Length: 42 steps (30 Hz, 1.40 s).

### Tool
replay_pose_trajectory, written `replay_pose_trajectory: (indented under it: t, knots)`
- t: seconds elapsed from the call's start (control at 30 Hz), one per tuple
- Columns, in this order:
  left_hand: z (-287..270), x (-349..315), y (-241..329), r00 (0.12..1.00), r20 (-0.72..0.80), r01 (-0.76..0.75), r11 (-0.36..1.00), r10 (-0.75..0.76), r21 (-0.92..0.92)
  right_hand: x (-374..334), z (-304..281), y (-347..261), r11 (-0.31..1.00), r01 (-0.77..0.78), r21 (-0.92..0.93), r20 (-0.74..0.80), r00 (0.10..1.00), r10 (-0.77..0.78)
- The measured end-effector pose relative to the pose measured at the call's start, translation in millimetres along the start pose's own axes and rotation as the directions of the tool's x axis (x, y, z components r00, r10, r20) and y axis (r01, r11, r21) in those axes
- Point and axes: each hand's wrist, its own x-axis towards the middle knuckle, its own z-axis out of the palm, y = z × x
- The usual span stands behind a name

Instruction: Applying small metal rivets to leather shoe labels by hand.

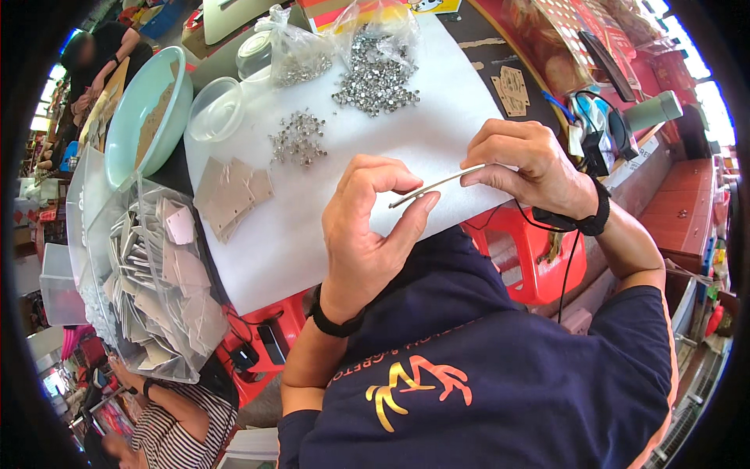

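Note:
Between my two hands a thin, flat tan piece is held almost edge-on above the white sheet. My left hand pinches its left end between thumb and index finger. At its other end, my right hand grips it with thumb and bent fingers. The face of the piece is too foreshortened to make out. Beyond my hands lie a small scatter of silvery metal bits and a larger heap. Left of them rests a loose stack of flat tan pieces.
A clear bin full of flat pieces stands at left, beside a pale green basin. Clear round tubs and plastic bags are at the back. Red stools flank me. Two other people are at the left.

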Motion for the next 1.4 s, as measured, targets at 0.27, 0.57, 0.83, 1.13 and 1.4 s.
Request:
replay_pose_trajectory:
  t: [0.27, 0.57, 0.83, 1.13, 1.4]
  knots:
    - [-0.1, 4.0, 11.5, 0.978, 0.074, -0.205, 0.968, 0.196, 0.148, -1.1, 1.8, 6.7, 0.994, 0.090, -0.064, -0.075, 0.993, -0.095]
    - [-0.2, -0.2, 6.9, 0.943, 0.125, -0.326, 0.934, 0.309, 0.149, -1.8, 1.2, 12.4, 0.930, 0.280, -0.239, -0.115, 0.942, -0.314]
    - [0.5, 1.1, 6.5, 0.926, 0.159, -0.366, 0.914, 0.341, 0.173, -3.0, 0.9, 19.1, 0.910, 0.325, -0.258, -0.127, 0.922, -0.365]
    - [1.3, 0.5, 7.6, 0.917, 0.151, -0.394, 0.896, 0.368, 0.206, -1.9, 2.0, 21.6, 0.901, 0.347, -0.263, -0.140, 0.910, -0.391]
    - [1.9, 2.3, 7.6, 0.928, 0.134, -0.370, 0.900, 0.347, 0.231, -2.3, 5.8, 24.7, 0.912, 0.339, -0.232, -0.141, 0.916, -0.376]
